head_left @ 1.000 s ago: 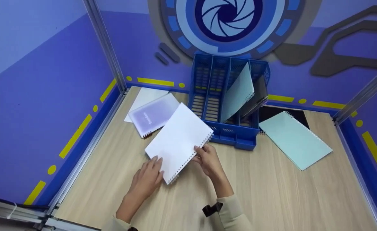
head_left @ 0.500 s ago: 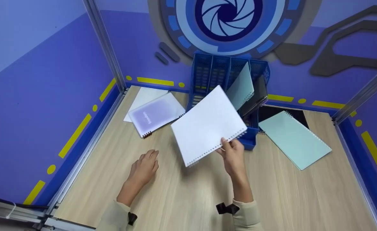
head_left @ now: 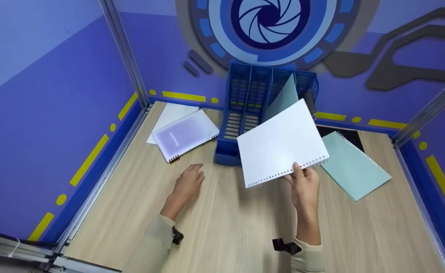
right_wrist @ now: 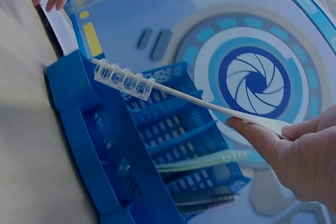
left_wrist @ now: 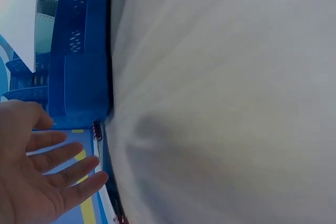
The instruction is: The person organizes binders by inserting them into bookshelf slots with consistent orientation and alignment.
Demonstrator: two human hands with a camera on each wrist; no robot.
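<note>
Wooden tabletop [head_left: 230, 223], white notebook [head_left: 281, 146] in the grip of right fingers [right_wrist: 254, 132], left fingers [left_wrist: 59, 156] loose.

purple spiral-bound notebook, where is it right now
In the head view, the purple spiral-bound notebook lies on the wooden table left of the blue plastic file rack, partly over a flat white rectangular item, just beyond the person's left hand.

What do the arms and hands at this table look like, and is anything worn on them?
They are a person's: the left hand and right hand are bare, without gloves. The left sleeve and right sleeve are plain beige. A small, angular black attachment shows at each cuff, left and right. I see no cables or markings on them.
</note>
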